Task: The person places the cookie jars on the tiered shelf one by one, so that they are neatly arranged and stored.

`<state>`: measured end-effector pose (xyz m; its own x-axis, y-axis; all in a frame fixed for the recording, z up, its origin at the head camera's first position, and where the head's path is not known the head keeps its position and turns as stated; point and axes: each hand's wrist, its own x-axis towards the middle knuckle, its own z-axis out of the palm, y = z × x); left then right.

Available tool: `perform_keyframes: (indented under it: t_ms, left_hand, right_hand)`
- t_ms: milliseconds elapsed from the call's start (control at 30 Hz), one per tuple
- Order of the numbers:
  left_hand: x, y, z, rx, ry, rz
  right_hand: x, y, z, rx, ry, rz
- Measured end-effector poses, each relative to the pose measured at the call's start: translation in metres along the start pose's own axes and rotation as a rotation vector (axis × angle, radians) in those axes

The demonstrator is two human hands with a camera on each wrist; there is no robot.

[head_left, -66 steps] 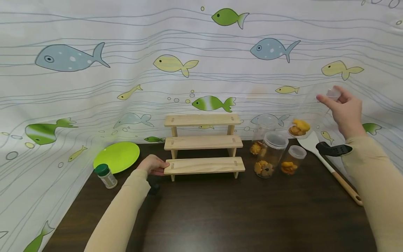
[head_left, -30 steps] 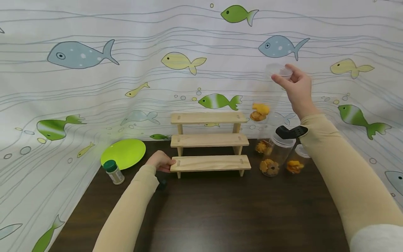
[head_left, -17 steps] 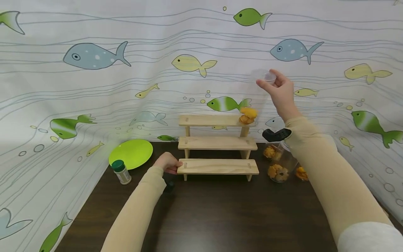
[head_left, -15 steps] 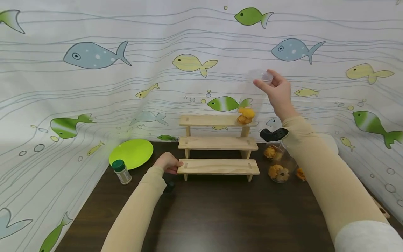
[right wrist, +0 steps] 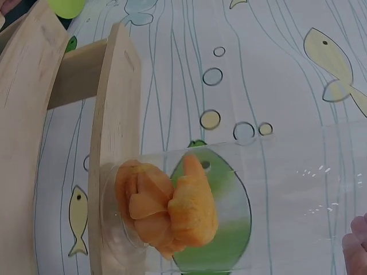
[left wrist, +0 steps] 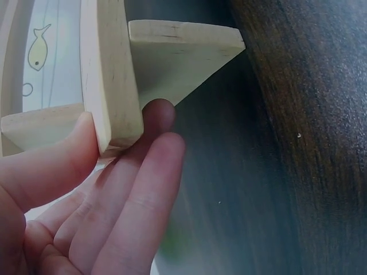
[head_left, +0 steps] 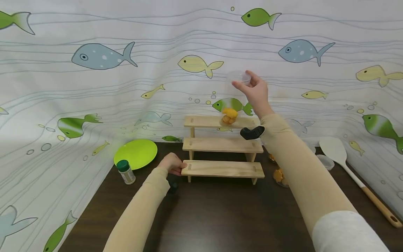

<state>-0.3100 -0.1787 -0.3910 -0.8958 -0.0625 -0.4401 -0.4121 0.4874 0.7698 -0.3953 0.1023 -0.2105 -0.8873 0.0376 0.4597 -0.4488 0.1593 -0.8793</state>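
The left hand (head_left: pixel 171 163) pinched the three-tier wooden stand (head_left: pixel 221 144) (for steadiness, presumably); the right hand (head_left: pixel 255 91) gripped a clear snack jar (head_left: pixel 233 98) up top.

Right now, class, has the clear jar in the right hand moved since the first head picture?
Yes, leftward in the head view: the clear jar, first right of the wooden shelf, now overlaps its top board.

dark table (head_left: pixel 220 213) | on it: tiered stand (head_left: pixel 223 144) | green plate (head_left: pixel 138 154) | green-capped shaker (head_left: pixel 126 172) | jars (head_left: pixel 280 177) | spatula (head_left: pixel 354 175)
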Motion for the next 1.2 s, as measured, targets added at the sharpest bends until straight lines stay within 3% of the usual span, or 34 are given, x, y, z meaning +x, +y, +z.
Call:
perform_keyframes:
  t_ms: [300,500,667,933,1200]
  left_hand:
    - [-0.002,-0.001,0.003,-0.002,0.021,0.007]
    - [-0.005,-0.001,0.007,-0.004,0.030,0.009]
    - [-0.006,0.001,0.006,0.003,0.052,-0.003]
    - [-0.008,0.001,0.006,0.011,0.051,-0.005]
    - [-0.009,0.003,0.006,0.011,0.069,-0.010]
  right_hand:
    - [0.005,0.004,0.039,0.067,-0.053,0.039]
    - [0.006,0.004,0.057,0.019,-0.098,0.030]
    - [0.009,0.003,0.066,-0.042,-0.087,0.020]
    - [0.011,0.004,0.072,-0.017,-0.068,0.035]
    - [0.011,0.002,0.078,-0.062,-0.061,0.020]
